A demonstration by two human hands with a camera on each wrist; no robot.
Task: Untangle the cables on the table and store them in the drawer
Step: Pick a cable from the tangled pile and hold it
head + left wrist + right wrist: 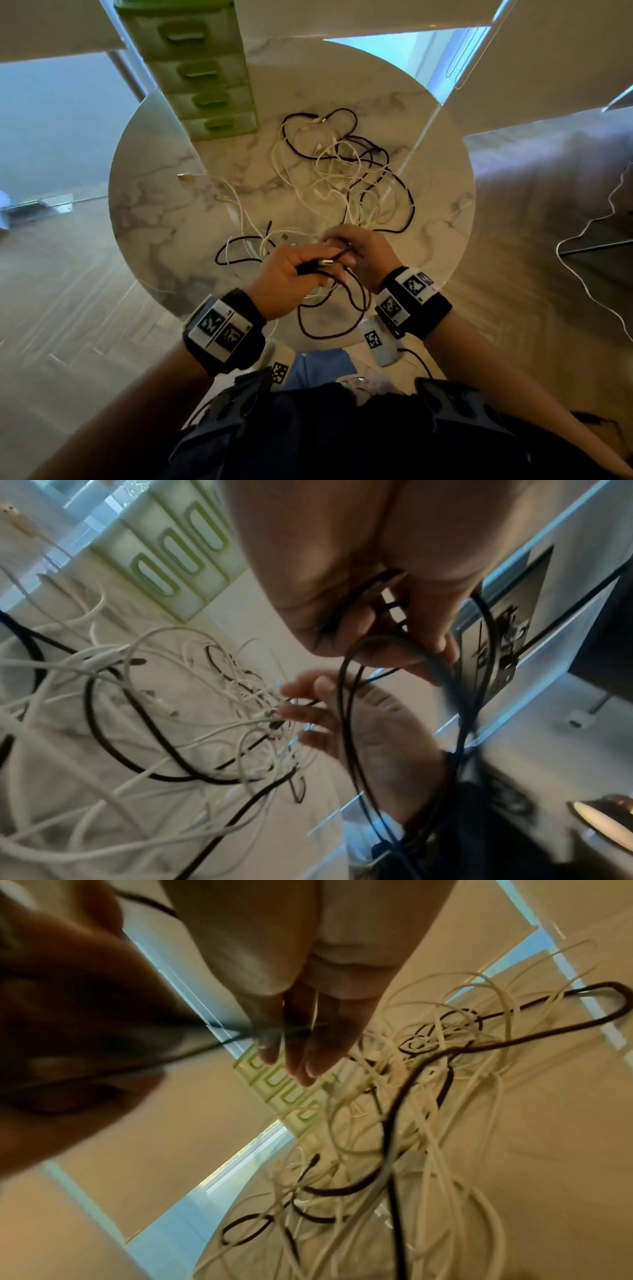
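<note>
A tangle of black and white cables (346,171) lies on the round marble table (154,212). My left hand (318,270) grips a black cable (329,315) near its silver plug (325,263), and loops of it hang from the curled fingers (394,647). Just right of it, my right hand (342,245) pinches the same black cable (236,1030) where it leads into the pile. Both hands hover over the table's near edge. The green drawer unit (205,75) stands at the back left with all its drawers closed.
Two white plug ends (186,176) lie loose on the table's left half. A grey couch (548,192) runs along the right, with a white cord (589,284) snaking beside it. Wood floor lies to the left.
</note>
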